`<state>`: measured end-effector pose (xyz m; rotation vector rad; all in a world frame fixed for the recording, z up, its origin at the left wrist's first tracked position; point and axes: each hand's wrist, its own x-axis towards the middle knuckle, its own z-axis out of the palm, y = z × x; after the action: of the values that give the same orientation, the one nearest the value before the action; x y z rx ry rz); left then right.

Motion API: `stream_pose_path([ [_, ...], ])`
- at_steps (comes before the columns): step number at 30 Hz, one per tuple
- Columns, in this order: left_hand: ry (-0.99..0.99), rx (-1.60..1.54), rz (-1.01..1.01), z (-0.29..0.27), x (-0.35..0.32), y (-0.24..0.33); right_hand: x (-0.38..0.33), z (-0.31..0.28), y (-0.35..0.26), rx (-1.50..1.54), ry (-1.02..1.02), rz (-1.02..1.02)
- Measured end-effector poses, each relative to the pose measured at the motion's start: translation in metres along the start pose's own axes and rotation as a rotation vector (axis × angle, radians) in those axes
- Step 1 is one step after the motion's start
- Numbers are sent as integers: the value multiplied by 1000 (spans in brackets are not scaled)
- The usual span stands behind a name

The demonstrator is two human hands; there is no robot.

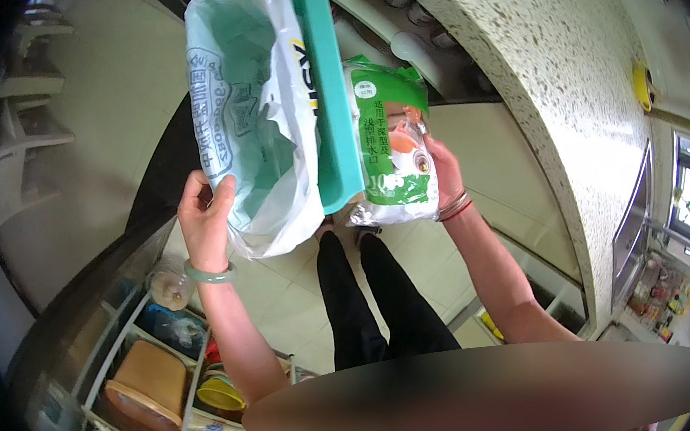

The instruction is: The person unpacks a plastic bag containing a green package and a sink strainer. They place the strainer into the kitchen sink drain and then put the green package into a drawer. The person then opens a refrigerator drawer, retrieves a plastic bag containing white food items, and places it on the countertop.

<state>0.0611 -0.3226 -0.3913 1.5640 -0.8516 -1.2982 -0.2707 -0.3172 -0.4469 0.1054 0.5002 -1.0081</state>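
A teal plastic bin [339, 133] is held up in front of me, its left part lined with a white printed plastic bag [298, 207] whose edge folds over the rim. My left hand [208, 212] is closed on the bag's near left edge, thumb on the inner side, with a pale green bangle on the wrist. Against the bin's right side is a green, white and clear plastic package [392, 140] with a picture on its front. My right hand [447, 176] grips the package by its right edge; most of those fingers are hidden behind it.
A speckled stone counter [506, 75] curves along the right, above shelves with crockery [417, 13]. At lower left an open cabinet holds a brown container [149, 384], a yellow bowl [221, 391] and bags. White shelving [23, 155] stands at far left. My legs are below the bin.
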Motion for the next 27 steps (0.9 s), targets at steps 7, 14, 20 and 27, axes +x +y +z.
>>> stream_pose_path([
  [7, 265, -643, -51, 16, -35, -62, 10, -7, 13, 33, -54, -36],
  [14, 26, -903, -276, 166, -82, -245, 16, 7, 16, 15, 41, 38],
  [20, -348, -1095, -335, 194, -44, -155, 16, 11, -8, -11, 31, 86],
  [27, 182, -665, -75, 211, -16, -90, 30, -28, -56, -238, 272, -216],
])
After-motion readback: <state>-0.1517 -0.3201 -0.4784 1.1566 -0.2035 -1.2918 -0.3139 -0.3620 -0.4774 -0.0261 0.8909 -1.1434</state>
